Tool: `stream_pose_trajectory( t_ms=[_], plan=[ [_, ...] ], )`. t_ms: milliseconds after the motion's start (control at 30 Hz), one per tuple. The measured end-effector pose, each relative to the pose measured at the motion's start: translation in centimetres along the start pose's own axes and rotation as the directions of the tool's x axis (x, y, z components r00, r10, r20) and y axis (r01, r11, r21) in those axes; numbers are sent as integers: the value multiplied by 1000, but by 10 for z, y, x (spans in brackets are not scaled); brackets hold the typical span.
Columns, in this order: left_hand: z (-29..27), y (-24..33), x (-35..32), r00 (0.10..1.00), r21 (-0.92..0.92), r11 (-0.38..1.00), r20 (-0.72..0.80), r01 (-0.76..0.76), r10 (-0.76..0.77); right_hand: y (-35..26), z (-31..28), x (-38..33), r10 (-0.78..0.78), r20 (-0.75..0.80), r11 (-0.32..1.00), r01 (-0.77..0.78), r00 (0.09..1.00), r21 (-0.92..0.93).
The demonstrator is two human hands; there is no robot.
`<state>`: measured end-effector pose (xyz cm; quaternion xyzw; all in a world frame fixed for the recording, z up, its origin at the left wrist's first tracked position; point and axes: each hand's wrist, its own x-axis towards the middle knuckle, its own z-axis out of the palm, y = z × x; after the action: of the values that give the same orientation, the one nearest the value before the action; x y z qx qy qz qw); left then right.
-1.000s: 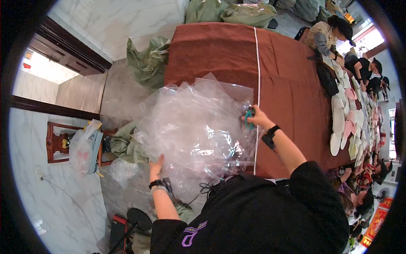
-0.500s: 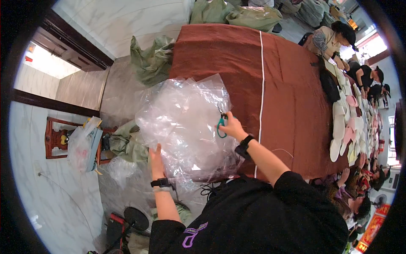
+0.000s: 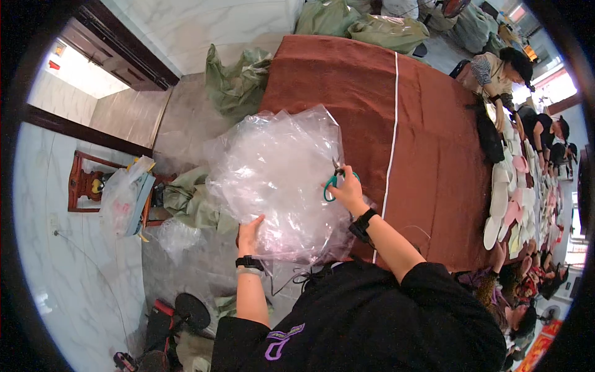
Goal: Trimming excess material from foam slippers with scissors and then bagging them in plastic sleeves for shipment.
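A loose, shiny pile of clear plastic bags [image 3: 285,180] lies over the left end of the brown-covered table [image 3: 434,155], its corners fanned out. My left hand [image 3: 250,235] is at the pile's near left edge, thumb over the plastic and the other fingers mostly hidden; it appears to grip that edge. In my right hand [image 3: 348,191] is a pair of scissors with green handles [image 3: 331,189], held above the right side of the pile. The blades point away from me and look slightly parted. Both wrists wear black bands.
A white strip [image 3: 393,124] runs across the brown cloth. Insoles [image 3: 499,198] in white and pink line the right side, where other people [image 3: 496,71] work. Green sacks [image 3: 238,77] lie beyond and left of the table. A wooden chair [image 3: 83,183] with bags stands at the left.
The view has shifted slightly. My left hand has moved rightward and inward along the near edge of the plastic. My right hand still holds the scissors, now turned a little more upright.
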<state>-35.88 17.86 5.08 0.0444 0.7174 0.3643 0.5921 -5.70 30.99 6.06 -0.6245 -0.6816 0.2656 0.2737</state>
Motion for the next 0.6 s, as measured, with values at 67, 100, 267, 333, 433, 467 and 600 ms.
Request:
stream_pose_trajectory(
  t_ms=[67,100,267,333,433,467,600],
  plan=[
    [10,-8,-11,1000,13,1000,-21,6,-6,-6,-1,-4,34,44,996,-37,998,78],
    [27,-9,-19,1000,40,999,-19,13,-12,-1,-2,-6,25,175,996,-39,984,76],
    [50,-33,5,989,-56,993,105,-102,108,25,11,0,27,392,995,-62,919,77],
    [29,-42,35,988,-41,993,103,-111,114,39,9,7,-15,331,987,-39,943,156],
    [7,-59,37,903,-240,875,-16,-420,429,55,-13,9,122,171,876,-187,978,445],
    [15,-46,11,906,-235,881,0,-411,423,65,-42,3,229,100,891,-250,968,380],
    [42,27,-54,727,213,697,138,-685,672,151,-143,-45,307,305,938,-232,902,-259]
  ],
)
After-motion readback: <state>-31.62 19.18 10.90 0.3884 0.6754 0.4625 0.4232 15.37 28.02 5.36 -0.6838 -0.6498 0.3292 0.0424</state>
